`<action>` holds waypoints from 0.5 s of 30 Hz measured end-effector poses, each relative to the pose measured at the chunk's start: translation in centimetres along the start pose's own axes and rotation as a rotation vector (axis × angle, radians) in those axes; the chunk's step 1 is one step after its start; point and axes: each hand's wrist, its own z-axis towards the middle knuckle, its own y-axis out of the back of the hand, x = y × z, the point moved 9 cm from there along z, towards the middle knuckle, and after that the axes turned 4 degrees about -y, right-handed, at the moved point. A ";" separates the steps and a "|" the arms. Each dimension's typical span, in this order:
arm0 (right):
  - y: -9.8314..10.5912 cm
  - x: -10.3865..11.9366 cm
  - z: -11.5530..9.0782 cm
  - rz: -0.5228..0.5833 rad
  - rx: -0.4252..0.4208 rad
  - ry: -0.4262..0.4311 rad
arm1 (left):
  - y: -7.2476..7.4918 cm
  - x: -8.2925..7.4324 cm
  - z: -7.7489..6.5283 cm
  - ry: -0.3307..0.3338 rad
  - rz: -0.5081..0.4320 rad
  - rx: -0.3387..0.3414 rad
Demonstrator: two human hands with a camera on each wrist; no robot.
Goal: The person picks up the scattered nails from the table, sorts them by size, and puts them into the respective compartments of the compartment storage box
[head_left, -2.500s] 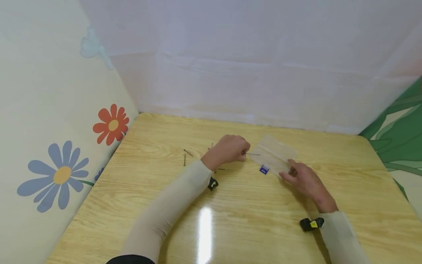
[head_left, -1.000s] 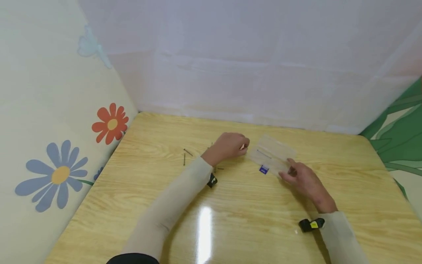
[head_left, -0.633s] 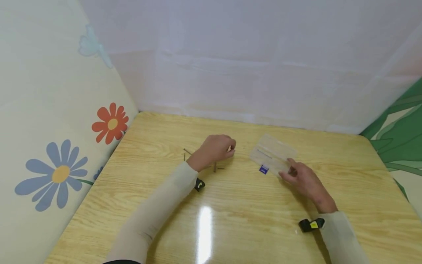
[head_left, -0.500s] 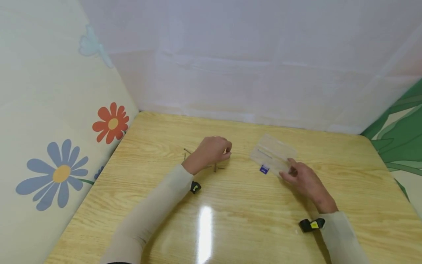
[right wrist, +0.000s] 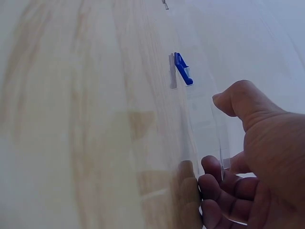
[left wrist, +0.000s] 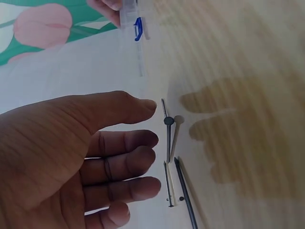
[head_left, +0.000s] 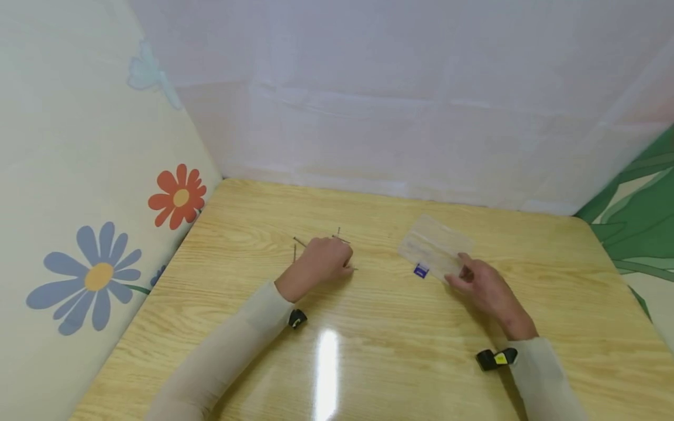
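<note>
My left hand [head_left: 322, 260] is low over several nails on the wooden table. In the left wrist view its fingers [left wrist: 136, 160] are loosely bent, with nothing between them and the thumb. Just past the fingertips lie a nail [left wrist: 168, 140] and a thicker-looking one [left wrist: 186, 191]. To the right sits a clear plastic box [head_left: 439, 242] with a blue latch [head_left: 421, 271] on its near side. My right hand [head_left: 489, 292] holds the box's right end, thumb and fingers around the corner. In the head view I cannot make out the box's contents.
Left of my left hand lie two more nails, one slanted [head_left: 299, 241] and one upright in view [head_left: 295, 252]. Another nail [head_left: 342, 239] lies just behind the hand. A white cloth [head_left: 368, 134] backs the table [head_left: 400, 351], and a flower-printed wall [head_left: 105, 175] borders its left.
My left hand held a nail over the box, let it go there, then moved left and down to the loose nails. My right hand has stayed at the box.
</note>
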 end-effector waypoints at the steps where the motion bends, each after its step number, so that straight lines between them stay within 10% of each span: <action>1: 0.0 0.0 0.0 -0.002 0.002 -0.002 | 0.0 0.0 -0.2 0.011 -0.008 0.001; 15: 0.1 0.2 -0.1 0.006 0.002 0.007 | -0.8 0.6 -1.8 0.109 -0.080 0.026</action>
